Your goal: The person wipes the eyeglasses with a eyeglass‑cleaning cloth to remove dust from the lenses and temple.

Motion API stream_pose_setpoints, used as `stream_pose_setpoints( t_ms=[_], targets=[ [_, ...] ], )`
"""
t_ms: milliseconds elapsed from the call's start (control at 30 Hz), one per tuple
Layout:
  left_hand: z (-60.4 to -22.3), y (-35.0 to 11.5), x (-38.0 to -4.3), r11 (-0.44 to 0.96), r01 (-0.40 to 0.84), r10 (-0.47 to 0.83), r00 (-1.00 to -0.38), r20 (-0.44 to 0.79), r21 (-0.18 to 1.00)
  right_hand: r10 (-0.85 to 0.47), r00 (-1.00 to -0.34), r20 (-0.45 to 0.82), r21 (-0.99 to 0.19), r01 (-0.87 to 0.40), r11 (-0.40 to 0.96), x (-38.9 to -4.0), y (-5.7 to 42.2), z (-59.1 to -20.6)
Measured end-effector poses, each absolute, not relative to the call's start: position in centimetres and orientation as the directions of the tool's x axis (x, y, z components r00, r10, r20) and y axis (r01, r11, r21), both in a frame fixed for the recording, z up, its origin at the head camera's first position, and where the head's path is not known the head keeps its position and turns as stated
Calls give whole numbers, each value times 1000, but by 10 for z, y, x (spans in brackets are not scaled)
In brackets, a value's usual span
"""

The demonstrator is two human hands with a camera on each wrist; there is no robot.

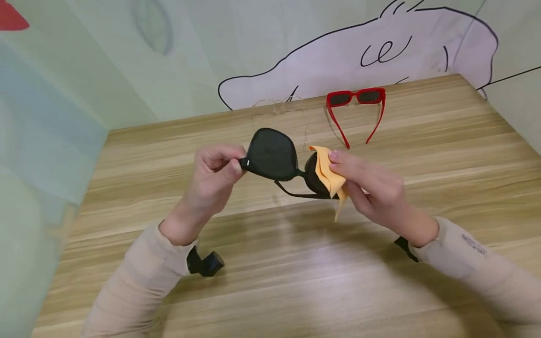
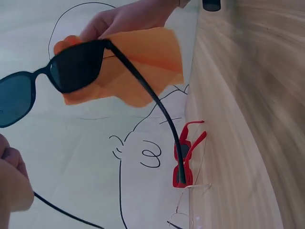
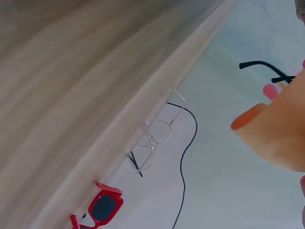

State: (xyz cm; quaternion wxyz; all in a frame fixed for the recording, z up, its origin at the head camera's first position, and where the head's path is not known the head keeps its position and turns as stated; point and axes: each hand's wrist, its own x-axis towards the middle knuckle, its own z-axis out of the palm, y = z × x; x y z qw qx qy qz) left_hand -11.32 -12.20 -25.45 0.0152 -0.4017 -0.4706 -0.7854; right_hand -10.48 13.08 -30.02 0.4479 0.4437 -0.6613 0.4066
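Observation:
Black-framed sunglasses (image 1: 272, 155) with dark lenses are held up above the table, their temples unfolded. My left hand (image 1: 215, 178) pinches them between thumb and fingers at one hinge corner. On the other lens, my right hand (image 1: 372, 183) grips an orange cloth (image 1: 328, 171) folded over it, fingers on the far side and thumb hidden by the cloth. The left wrist view shows the cloth (image 2: 143, 62) spread behind that lens (image 2: 78, 67), with a temple hanging down past it. In the right wrist view the cloth (image 3: 279, 129) covers most of the glasses.
Red sunglasses (image 1: 355, 98) stand with temples unfolded near the table's back edge. Left of them are thin wire-framed clear glasses (image 1: 276, 112). The wood-grain table (image 1: 296, 281) meets a wall panel with a line drawing (image 1: 359, 51).

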Motion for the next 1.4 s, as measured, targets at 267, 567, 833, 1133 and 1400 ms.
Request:
stream_pose_setpoints(
  t_ms=[267,567,833,1133,1400],
  targets=[
    [-255,-122,-118,-537,375,293,-757,584,755,-296,-144,944,-65,-963,261,-101,133,-302],
    [-266,-114,-114,-542,297,401,-731,553,786,-236,-34,971,6,-986,167,-100,116,-294],
    [-266,-117,-116,-507,365,404,-700,589,781,-310,-231,922,-148,-952,268,-111,128,-299],
    [-265,-118,-121,-507,384,326,-743,584,772,-307,-249,918,-154,-940,304,-109,138,-306],
    [-264,-116,-118,-526,337,288,-794,536,781,-317,-159,935,-54,-947,315,-97,134,-304]
  ],
)
